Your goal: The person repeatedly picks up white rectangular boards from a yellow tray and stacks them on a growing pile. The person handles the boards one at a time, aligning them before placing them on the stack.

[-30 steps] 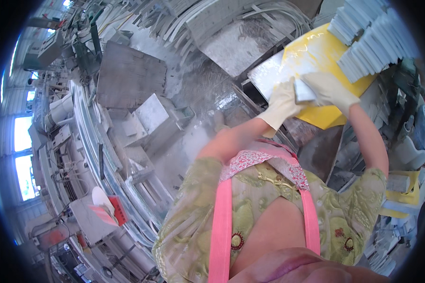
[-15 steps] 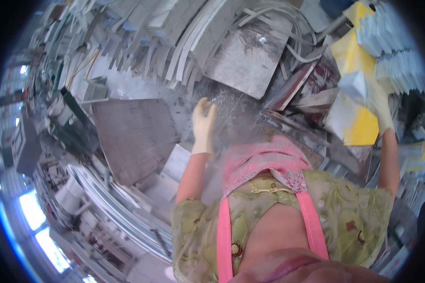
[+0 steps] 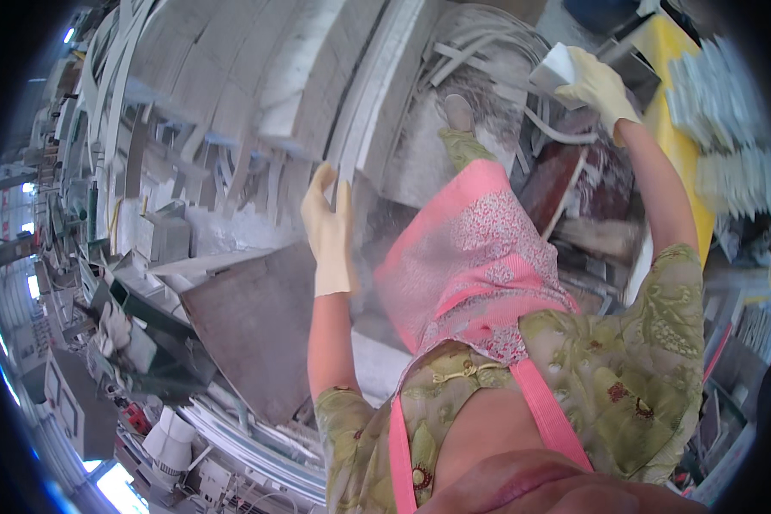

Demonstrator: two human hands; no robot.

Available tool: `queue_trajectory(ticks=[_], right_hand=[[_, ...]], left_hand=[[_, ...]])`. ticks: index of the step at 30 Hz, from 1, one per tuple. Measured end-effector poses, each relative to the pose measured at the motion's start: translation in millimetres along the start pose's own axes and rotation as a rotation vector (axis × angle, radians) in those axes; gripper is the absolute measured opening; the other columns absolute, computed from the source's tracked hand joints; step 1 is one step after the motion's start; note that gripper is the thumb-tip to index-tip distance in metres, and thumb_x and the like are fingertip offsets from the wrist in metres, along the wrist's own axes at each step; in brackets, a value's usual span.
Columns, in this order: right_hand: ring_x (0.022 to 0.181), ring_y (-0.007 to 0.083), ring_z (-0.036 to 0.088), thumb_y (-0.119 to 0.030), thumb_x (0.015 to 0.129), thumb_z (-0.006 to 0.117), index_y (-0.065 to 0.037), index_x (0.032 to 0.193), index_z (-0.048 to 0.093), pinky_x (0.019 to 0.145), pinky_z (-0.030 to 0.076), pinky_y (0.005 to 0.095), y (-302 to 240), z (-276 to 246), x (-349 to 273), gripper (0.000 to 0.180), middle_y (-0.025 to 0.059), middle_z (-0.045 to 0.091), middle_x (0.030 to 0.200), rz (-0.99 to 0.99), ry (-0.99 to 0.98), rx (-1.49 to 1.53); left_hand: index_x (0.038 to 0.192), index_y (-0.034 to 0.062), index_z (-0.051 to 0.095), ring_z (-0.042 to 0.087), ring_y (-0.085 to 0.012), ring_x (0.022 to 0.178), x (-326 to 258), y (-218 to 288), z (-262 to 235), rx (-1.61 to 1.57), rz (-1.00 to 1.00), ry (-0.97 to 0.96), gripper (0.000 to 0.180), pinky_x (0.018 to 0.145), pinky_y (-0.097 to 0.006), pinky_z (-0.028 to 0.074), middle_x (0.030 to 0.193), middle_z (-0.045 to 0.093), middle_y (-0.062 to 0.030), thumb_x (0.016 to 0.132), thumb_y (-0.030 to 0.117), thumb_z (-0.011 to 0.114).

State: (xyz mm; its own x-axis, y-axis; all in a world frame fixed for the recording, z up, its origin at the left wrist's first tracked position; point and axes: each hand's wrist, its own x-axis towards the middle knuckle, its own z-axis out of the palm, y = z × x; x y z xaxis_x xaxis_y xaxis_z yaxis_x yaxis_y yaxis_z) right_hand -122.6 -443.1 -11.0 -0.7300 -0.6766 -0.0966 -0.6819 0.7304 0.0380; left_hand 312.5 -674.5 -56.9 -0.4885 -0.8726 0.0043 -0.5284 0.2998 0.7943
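A pale cream glove covers my right hand (image 3: pixel 601 87), which reaches out to the far right with its fingers wrapped round a white block (image 3: pixel 553 72). The block is off the floor, near the top of a yellow panel (image 3: pixel 670 81). My left hand (image 3: pixel 330 230), in a matching glove, is raised at the left with thumb and fingers apart and nothing between them. Closest to it are long pale grey strips (image 3: pixel 377 94) stacked beyond its fingertips. Below the block, a dusty board (image 3: pixel 411 163) lies on the floor, and one of my feet is on it.
Stacks of white pieces (image 3: pixel 724 111) stand beyond the yellow panel. Curved offcut strips (image 3: pixel 480 47) lie at the far middle. A dark reddish board (image 3: pixel 565 193) leans at the right, and a large brown board (image 3: pixel 257 325) lies on the left. Machinery (image 3: pixel 137 343) fills the left side.
My right hand has brought the white block from beside the yellow panel leftward and farther out. My left hand has shifted slightly left. A foot has stepped forward, and the whole view has turned.
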Motion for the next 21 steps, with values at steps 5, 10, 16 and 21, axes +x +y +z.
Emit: queue_trajectory(ticks=[5, 10, 16, 21], right_hand=[[0.117, 0.0389, 0.065, -0.04, 0.075, 0.081, -0.013, 0.136, 0.05, 0.093, 0.054, 0.0509, -71, 34, 181, 0.074, 0.0176, 0.064, 0.131, -0.162, -0.045, 0.069], [0.114, 0.0401, 0.065, -0.031, 0.077, 0.082, -0.011, 0.127, 0.055, 0.093, 0.053, 0.0515, -135, 66, 339, 0.06, 0.019, 0.067, 0.124, -0.247, -0.003, 0.232], [0.111, 0.0403, 0.066, -0.028, 0.077, 0.083, -0.01, 0.126, 0.056, 0.091, 0.054, 0.051, -165, 96, 442, 0.059, 0.0169, 0.068, 0.121, -0.241, -0.068, 0.205], [0.112, 0.039, 0.066, -0.024, 0.077, 0.082, -0.009, 0.122, 0.057, 0.09, 0.053, 0.0519, -170, 111, 468, 0.053, 0.0171, 0.068, 0.119, -0.241, -0.031, 0.217]], left_hand=[[0.137, 0.001, 0.059, 0.056, -0.0367, 0.131, 203, 45, 47, 0.329, 0.43, 0.117, 0.052, 0.112, -0.045, 0.041, 0.134, 0.064, -0.02, 0.092, 0.023, 0.072], [0.143, -0.0028, 0.052, 0.044, -0.0415, 0.141, 340, 42, 79, 0.583, 0.477, -0.017, 0.061, 0.118, -0.048, 0.034, 0.146, 0.054, -0.0226, 0.094, 0.029, 0.068], [0.148, -0.0055, 0.045, 0.036, -0.0479, 0.145, 335, 22, 75, 0.66, 0.373, -0.155, 0.065, 0.123, -0.053, 0.023, 0.152, 0.047, -0.0257, 0.099, 0.035, 0.059], [0.149, -0.0055, 0.043, 0.033, -0.0482, 0.146, 332, 31, 68, 0.638, 0.326, -0.183, 0.068, 0.124, -0.054, 0.021, 0.155, 0.044, -0.0261, 0.099, 0.037, 0.058]])
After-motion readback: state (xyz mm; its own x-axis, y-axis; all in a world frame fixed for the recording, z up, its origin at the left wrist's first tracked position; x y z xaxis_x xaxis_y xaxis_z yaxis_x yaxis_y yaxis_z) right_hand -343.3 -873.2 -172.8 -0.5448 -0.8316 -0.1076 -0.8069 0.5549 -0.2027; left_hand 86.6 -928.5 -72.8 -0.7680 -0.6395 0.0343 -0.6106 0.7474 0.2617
